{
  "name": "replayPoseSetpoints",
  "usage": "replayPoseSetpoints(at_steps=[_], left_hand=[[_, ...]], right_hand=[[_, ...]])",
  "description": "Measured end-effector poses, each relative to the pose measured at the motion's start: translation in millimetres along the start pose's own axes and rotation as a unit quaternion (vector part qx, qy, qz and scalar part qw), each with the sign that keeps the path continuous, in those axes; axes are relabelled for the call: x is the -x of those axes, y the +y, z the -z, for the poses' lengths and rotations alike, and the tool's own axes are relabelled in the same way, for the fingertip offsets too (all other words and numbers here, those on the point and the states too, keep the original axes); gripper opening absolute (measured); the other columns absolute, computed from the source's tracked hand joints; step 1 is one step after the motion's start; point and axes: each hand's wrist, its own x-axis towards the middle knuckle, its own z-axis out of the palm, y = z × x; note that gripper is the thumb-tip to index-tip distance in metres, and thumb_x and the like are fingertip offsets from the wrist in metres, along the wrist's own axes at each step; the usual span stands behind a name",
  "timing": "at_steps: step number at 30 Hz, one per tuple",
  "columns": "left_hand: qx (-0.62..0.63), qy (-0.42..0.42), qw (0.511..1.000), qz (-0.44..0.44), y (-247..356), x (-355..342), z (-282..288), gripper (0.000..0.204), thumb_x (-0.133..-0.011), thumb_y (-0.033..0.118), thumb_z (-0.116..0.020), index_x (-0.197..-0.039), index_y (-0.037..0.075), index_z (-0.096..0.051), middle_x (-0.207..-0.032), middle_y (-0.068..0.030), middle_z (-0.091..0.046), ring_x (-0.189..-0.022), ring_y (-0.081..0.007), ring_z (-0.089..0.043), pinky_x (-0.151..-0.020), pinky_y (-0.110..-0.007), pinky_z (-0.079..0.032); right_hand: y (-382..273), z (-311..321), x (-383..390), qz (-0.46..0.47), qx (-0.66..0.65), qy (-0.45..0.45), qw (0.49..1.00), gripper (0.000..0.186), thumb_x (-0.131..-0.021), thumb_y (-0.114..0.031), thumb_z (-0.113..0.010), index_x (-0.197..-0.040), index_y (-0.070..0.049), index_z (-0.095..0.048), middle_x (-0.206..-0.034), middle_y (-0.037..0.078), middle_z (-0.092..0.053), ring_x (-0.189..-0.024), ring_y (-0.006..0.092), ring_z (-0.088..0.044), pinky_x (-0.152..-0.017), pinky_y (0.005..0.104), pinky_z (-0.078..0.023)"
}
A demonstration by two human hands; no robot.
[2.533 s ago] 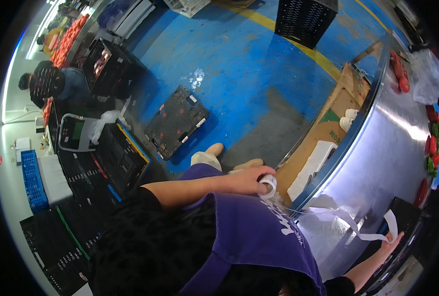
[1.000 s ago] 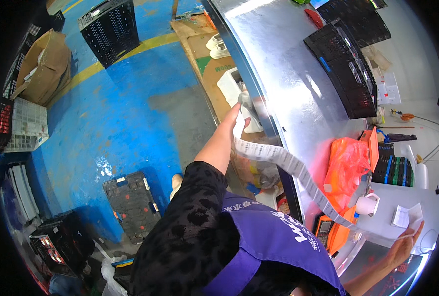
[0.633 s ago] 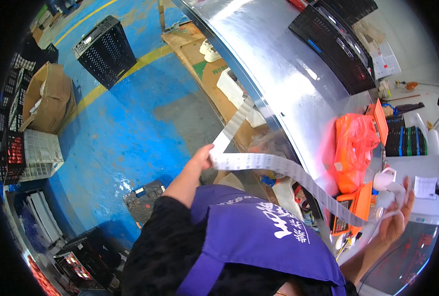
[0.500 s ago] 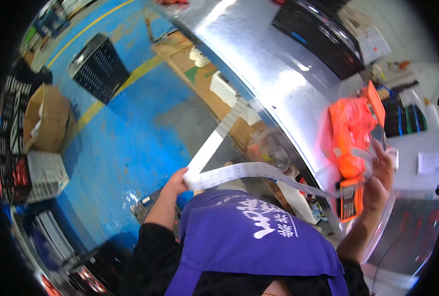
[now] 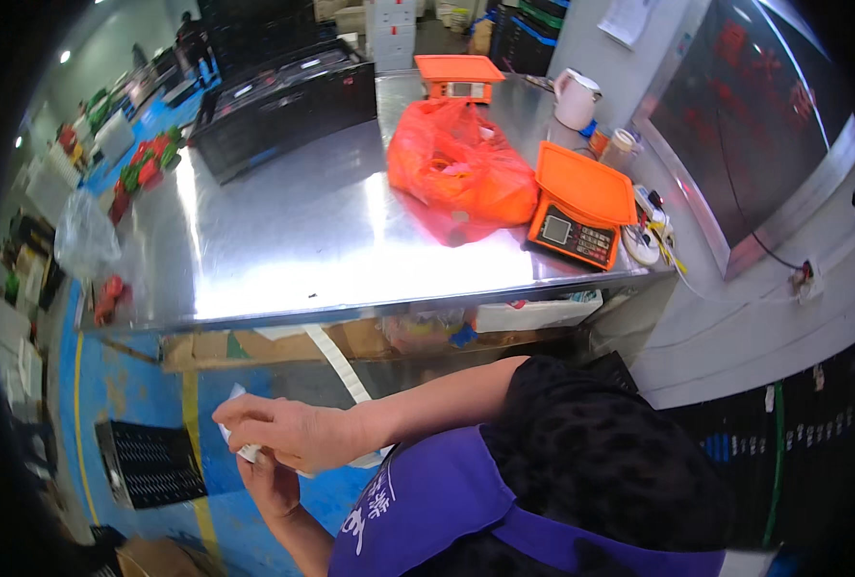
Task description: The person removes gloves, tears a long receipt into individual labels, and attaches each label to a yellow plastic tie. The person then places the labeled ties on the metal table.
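You are pinching the paper strip (image 5: 343, 368) with both your right hand (image 5: 293, 433) and left hand (image 5: 272, 481); it is running up toward the steel table's (image 5: 283, 240) front edge, above the blue floor (image 5: 139, 385).

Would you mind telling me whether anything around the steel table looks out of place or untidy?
A long white paper strip hangs slanting from under the shiny steel table down to the hands: the right hand and left hand pinch its crumpled end. On the tabletop, a crumpled orange plastic bag slumps against the orange weighing scale.

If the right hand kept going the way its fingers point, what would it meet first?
The right hand points toward the picture's left. Past the white paper strip it grips, the way looks free above the blue floor; depth is unclear.
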Motion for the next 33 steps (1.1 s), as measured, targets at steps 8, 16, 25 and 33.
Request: replayPoseSetpoints(at_steps=[8,16,25,33], left_hand=[[0.100,-0.069,0.978,0.167,-41,-89,-44,0.050,-0.098,0.024,-0.061,-0.141,0.003,-0.047,-0.123,-0.0198,-0.063,-0.107,-0.0345,-0.064,-0.098,-0.055,-0.048],[-0.080,-0.054,0.993,-0.062,23,-187,-67,0.060,-0.099,0.018,-0.055,-0.152,0.002,-0.032,-0.107,-0.0065,-0.053,-0.101,-0.0204,-0.057,-0.106,-0.048,-0.044],[-0.492,-0.212,0.844,-0.023,-104,-284,-234,0.022,-0.087,-0.002,-0.067,-0.109,0.001,-0.065,-0.105,-0.0063,-0.064,-0.090,-0.0145,-0.061,-0.080,-0.031,-0.052],[-0.527,-0.337,0.780,0.006,-218,-355,-303,0.023,-0.085,0.006,-0.071,-0.107,0.003,-0.063,-0.099,-0.0098,-0.062,-0.070,-0.0214,-0.056,-0.068,-0.034,-0.049]], right_hand=[[47,187,52,0.029,0.266,0.059,0.962,0.050,-0.080,-0.001,-0.068,-0.128,-0.004,-0.058,-0.133,0.020,-0.057,-0.119,0.0376,-0.059,-0.100,0.0405,-0.051],[109,502,147,-0.525,0.389,0.260,0.711,0.055,-0.084,-0.032,-0.074,-0.124,0.004,-0.063,-0.114,0.023,-0.068,-0.105,0.0370,-0.067,-0.092,0.0440,-0.053],[187,371,100,-0.295,0.244,0.198,0.902,0.025,-0.090,-0.016,-0.056,-0.106,0.000,-0.068,-0.104,0.020,-0.069,-0.100,0.0389,-0.066,-0.085,0.0472,-0.052],[144,457,191,-0.319,0.219,0.305,0.870,0.013,-0.094,-0.010,-0.057,-0.101,0.000,-0.061,-0.087,0.016,-0.066,-0.082,0.0284,-0.066,-0.075,0.0372,-0.052]])
